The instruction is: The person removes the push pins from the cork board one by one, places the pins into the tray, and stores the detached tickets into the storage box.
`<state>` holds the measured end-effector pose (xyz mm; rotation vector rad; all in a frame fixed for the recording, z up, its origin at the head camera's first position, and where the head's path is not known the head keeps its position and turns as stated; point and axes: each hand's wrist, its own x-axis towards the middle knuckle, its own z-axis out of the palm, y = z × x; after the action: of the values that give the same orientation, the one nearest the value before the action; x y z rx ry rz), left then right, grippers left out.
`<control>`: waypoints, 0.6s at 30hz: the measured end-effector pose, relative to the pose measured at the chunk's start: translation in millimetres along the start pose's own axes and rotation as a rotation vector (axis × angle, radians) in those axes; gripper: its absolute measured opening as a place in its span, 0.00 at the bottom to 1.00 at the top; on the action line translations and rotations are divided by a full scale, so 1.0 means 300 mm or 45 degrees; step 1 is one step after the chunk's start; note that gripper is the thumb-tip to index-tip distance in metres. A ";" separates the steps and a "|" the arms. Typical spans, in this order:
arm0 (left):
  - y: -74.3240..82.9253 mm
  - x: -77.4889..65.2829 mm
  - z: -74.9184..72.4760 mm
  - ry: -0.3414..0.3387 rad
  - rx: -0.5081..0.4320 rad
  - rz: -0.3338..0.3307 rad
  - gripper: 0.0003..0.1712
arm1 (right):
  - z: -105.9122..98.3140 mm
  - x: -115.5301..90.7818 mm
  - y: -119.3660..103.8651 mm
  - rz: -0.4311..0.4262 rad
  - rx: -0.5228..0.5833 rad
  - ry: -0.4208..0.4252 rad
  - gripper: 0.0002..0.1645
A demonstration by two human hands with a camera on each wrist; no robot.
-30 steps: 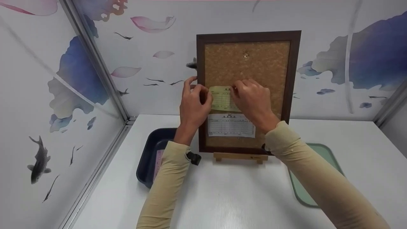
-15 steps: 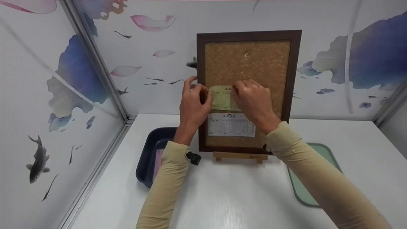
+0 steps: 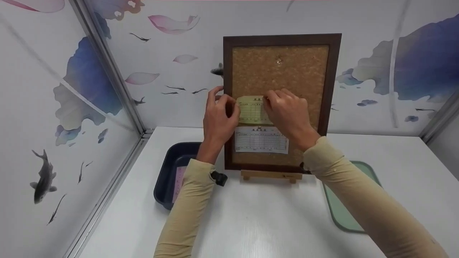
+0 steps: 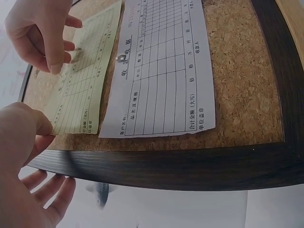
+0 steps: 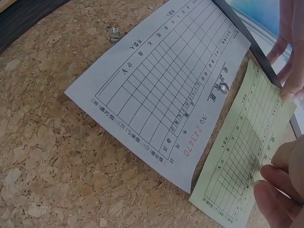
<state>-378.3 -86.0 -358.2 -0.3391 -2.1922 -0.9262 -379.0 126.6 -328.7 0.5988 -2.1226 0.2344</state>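
The left hand [image 3: 219, 118] pinches the near edge of the yellow slip [image 3: 250, 110] between thumb and finger, its other fingers reaching behind the frame of the board [image 3: 287, 79]. The right hand [image 3: 288, 114] has its fingers curled in at the slip's top edge; whether they hold a pin is hidden. The hands are apart, with the yellow slip between them, flat or nearly so against the cork. Just below them hangs the white slip [image 3: 261, 141], fixed by a clear pin [image 4: 121, 59]. The step looks like pinning up the yellow slip. The next move probably calls for a firm push from the right hand while the left keeps the edge level; letting go early could let the slip swing. A pink slip [image 3: 178, 181] lies in the tray [image 3: 160, 186] beside the left forearm.
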 end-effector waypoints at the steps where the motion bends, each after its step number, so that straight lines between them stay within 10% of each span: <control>1: -0.001 -0.001 -0.002 0.000 -0.001 -0.001 0.10 | -0.002 -0.001 0.001 -0.003 0.005 -0.001 0.08; 18: -0.010 -0.024 -0.054 0.069 -0.023 0.000 0.08 | -0.095 -0.074 0.051 0.084 0.166 0.067 0.10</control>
<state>-366.2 -99.2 -357.2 -0.3188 -2.1358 -0.9450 -355.6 157.9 -329.2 0.5925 -2.0893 0.4236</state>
